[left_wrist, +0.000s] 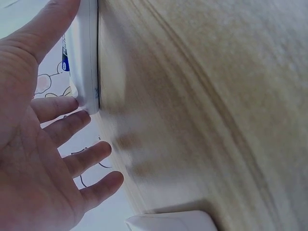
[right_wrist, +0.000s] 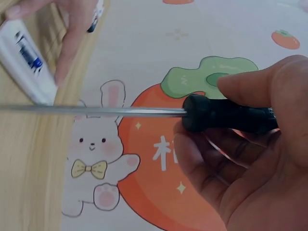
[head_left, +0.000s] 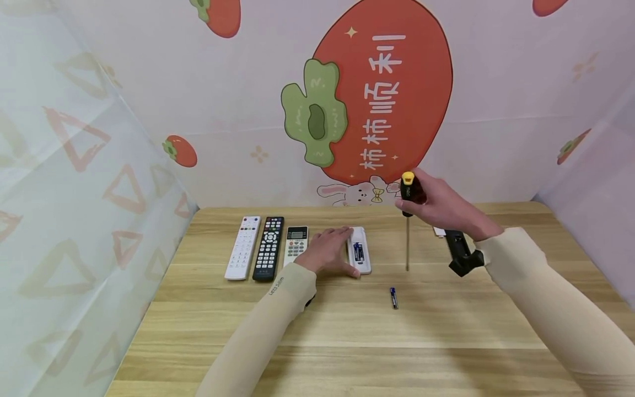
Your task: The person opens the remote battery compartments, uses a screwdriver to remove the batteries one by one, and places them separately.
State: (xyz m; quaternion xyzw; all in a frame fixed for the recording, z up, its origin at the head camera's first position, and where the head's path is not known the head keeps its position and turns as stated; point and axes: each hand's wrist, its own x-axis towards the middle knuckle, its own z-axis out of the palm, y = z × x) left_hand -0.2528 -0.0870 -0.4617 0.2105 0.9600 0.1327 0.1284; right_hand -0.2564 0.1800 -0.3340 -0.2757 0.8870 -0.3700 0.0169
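Note:
A white remote control [head_left: 365, 242] lies on the table with its battery bay uncovered and blue-and-black batteries [head_left: 359, 252] inside. My left hand [head_left: 327, 251] holds it lengthwise, the thumb at its near end and the index finger at its far end; the other fingers are spread in the left wrist view. My right hand [head_left: 439, 204] grips a screwdriver [head_left: 408, 193] by its black, yellow-capped handle. The shaft points down, and its tip appears just above the table, right of the remote. Nearer the front lies a loose blue-and-black battery [head_left: 393, 298].
To the left stand a white remote [head_left: 243, 248], a black remote [head_left: 268, 248] and a white remote with a small screen [head_left: 296, 242], partly hidden by my left hand. A black object [head_left: 461, 253] and a small white piece [head_left: 439, 232] lie by my right wrist. A patterned wall [head_left: 238, 110] rises behind.

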